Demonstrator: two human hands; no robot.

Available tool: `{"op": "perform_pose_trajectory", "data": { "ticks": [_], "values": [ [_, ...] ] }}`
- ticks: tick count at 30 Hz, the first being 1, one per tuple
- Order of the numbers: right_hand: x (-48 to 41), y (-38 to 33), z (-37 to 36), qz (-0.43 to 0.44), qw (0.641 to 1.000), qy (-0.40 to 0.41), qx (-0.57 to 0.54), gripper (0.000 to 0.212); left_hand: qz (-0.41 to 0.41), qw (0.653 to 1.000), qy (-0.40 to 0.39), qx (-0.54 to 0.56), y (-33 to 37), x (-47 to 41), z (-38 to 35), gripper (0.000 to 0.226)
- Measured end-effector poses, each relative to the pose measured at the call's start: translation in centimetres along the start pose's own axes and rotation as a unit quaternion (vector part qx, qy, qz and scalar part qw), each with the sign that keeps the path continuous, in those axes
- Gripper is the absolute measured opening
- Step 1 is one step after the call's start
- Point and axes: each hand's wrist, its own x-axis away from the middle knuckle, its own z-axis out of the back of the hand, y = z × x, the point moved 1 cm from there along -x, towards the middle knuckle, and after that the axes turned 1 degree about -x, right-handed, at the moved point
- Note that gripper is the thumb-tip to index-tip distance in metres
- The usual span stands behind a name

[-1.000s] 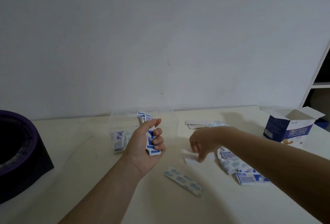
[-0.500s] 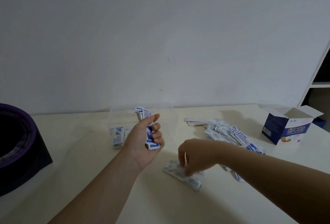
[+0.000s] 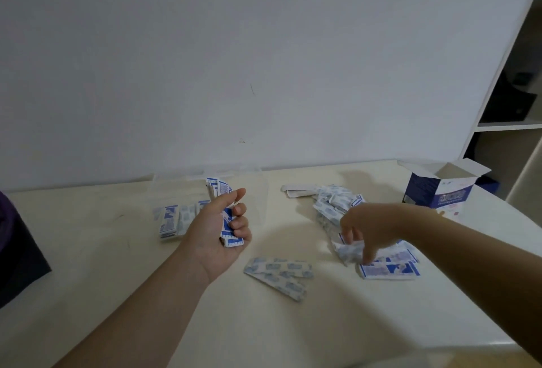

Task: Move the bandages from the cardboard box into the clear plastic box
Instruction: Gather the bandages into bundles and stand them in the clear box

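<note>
Right hand [image 3: 371, 229] moved from loose strips [image 3: 278, 275] onto the piled bandages [image 3: 334, 206].

Print shows on the cardboard box [image 3: 440, 194] and the bandages [image 3: 388, 270], but none of it is legible.
</note>
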Motion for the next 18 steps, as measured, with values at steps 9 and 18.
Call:
{"op": "perform_pose_trajectory", "data": {
  "ticks": [9,18],
  "values": [
    [-1.6,1.9,-0.4,-0.019,0.998,0.003,-0.053,0.030,-0.001,1.000,0.004,-0.001,-0.1,0.2,0.1,0.013],
    [-1.4,2.7,1.4,0.001,0.934,0.212,-0.288,0.014,-0.002,1.000,0.006,0.002,0.1,0.2,0.0,0.011]
  ]
}}
